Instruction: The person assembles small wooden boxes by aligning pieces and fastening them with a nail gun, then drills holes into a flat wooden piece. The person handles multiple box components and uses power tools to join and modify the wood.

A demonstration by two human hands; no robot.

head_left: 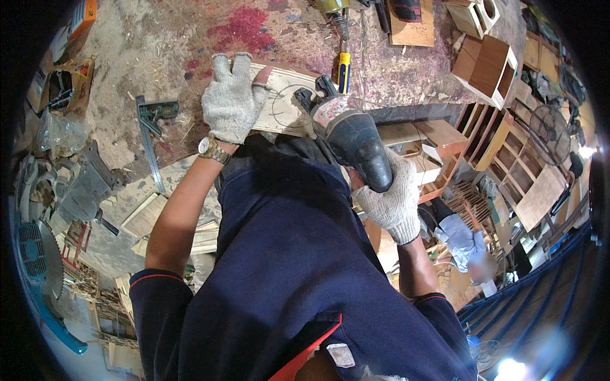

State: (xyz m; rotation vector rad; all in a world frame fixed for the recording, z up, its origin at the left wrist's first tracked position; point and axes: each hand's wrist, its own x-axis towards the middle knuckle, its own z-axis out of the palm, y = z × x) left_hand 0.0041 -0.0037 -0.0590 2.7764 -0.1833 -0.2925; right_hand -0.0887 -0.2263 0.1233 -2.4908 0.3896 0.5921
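Observation:
A pale wooden board (pixel 287 105) with a circle drawn on it lies at the near edge of the worktable. My left hand (pixel 232 101), in a whitish knit glove with bare fingertips, presses on the board's left end, fingers apart. In my gloved right hand (pixel 395 200) is a dark jigsaw (pixel 356 143), gripped by its rear body. Its front end and metal foot are at the board's right end; the blade cannot be made out. Beyond the jigsaw lies a yellow-handled screwdriver (pixel 344 73).
A combination square (pixel 151 127) lies left of my left hand. Wooden boxes (pixel 486 66) stand at the far right, with a wooden cabinet frame (pixel 438 136) below them. A circular-saw machine (pixel 38 273) is at the lower left. Another person (pixel 460 241) is low on the right.

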